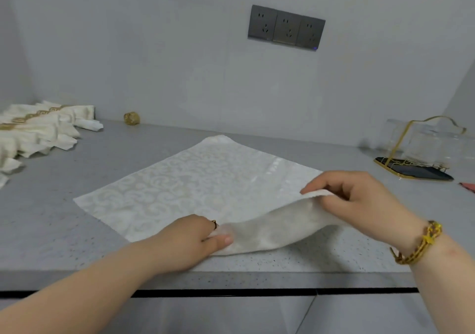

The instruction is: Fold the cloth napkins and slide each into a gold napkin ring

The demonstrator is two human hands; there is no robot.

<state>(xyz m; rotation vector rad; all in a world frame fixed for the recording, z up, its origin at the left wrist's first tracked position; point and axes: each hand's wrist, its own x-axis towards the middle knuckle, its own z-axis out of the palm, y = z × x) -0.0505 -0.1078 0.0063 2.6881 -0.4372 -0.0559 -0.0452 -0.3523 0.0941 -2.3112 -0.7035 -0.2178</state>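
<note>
White napkin's (195,187) near edge hangs between left grip (187,241) and right grip (359,205).

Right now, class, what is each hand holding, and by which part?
The left hand and right hand both pinch the napkin by its raised near edge.

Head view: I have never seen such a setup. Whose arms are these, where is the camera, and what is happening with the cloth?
No machine here: a person wears one camera on the head, looking down at their own arms. The left hand and right hand each pinch the near edge of a white patterned napkin, raised off the grey counter; the rest lies flat. Far left lie folded napkins with gold bands; a loose gold ring sits by the wall.
</note>
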